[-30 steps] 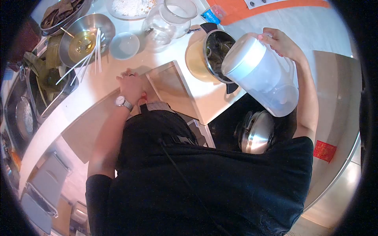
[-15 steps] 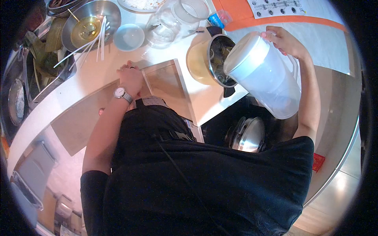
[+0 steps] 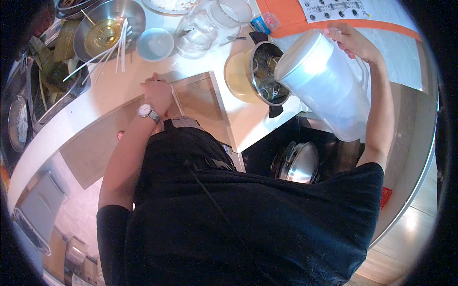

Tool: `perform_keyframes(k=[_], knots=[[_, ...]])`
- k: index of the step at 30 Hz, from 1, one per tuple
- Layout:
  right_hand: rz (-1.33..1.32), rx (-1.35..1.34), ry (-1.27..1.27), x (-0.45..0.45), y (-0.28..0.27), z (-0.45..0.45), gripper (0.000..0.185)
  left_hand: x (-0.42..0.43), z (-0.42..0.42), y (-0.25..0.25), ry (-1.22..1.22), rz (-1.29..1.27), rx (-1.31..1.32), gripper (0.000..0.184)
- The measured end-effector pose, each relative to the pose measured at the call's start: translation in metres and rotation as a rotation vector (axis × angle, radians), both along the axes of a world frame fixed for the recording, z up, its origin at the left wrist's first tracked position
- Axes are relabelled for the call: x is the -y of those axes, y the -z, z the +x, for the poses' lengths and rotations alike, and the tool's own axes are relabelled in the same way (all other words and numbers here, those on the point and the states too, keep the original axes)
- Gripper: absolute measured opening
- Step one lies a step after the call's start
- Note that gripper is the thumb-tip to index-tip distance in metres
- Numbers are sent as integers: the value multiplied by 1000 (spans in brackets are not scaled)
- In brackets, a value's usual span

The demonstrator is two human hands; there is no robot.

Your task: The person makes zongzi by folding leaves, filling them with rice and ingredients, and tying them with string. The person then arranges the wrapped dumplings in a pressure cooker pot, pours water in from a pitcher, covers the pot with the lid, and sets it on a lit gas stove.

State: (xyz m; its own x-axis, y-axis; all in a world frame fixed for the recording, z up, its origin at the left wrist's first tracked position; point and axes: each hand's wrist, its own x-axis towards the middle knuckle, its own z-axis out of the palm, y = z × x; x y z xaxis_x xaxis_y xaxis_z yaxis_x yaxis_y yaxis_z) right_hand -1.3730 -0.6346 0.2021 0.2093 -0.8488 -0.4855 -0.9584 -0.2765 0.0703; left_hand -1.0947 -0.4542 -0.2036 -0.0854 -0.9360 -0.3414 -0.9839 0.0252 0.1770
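My right hand [image 3: 350,40] is closed around the handle of a translucent white pitcher [image 3: 329,90] with a pale lid. The pitcher is tilted, its lid end at the rim of a pot [image 3: 241,76]. Inside the pot are dark green wrapped bundles with light strings [image 3: 269,69], in liquid. Whether liquid is running from the pitcher I cannot make out. My left hand [image 3: 158,94], with a ring and a wristwatch [image 3: 144,111], rests at the counter edge beside an open drawer [image 3: 198,97]. Its fingers are partly bent, with no object visible in them.
On the counter stand a glass jar [image 3: 202,35], a white bowl [image 3: 155,45] and a metal bowl [image 3: 129,21] with a golden strainer and white strings. Leaves lie in a wire basket [image 3: 52,90] at the left. A lidded metal pan [image 3: 303,162] sits below right.
The pitcher and my right hand have shifted slightly right and up. More liquid shows around the bundles in the pot. My left hand stays at the counter edge.
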Motion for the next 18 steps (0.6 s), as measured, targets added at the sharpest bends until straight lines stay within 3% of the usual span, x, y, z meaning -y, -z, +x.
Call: perform_keyframes(k=[3, 5, 8, 9, 11, 13, 15, 18], knots=[[-76, -107, 31, 4, -3, -8, 73, 1, -5, -2, -9, -60, 46, 38], [-202, 3, -71, 0, -2, -17, 73, 12, -17, -43, 224, 143, -176, 31], [-221, 64, -140, 4, -1, -27, 71, 27, -56, -68, 315, -413, -523, 15], [-33, -96, -44, 18, -12, -32, 89, 36, -71, -74, 376, -657, -669, 12], [-92, -34, -21, 12, -6, -47, 88, 52, -107, -120, 429, -504, -567, 12], [-155, 31, 3, -1, -4, -43, 88, 67, -140, -127, 490, -560, -543, 12], [-64, -58, 172, -24, -16, -16, 43, 82, -164, -127, 558, -615, -522, 13], [-59, 33, 208, -29, -16, -50, 45, 98, -191, -129, 607, -533, -327, 16]])
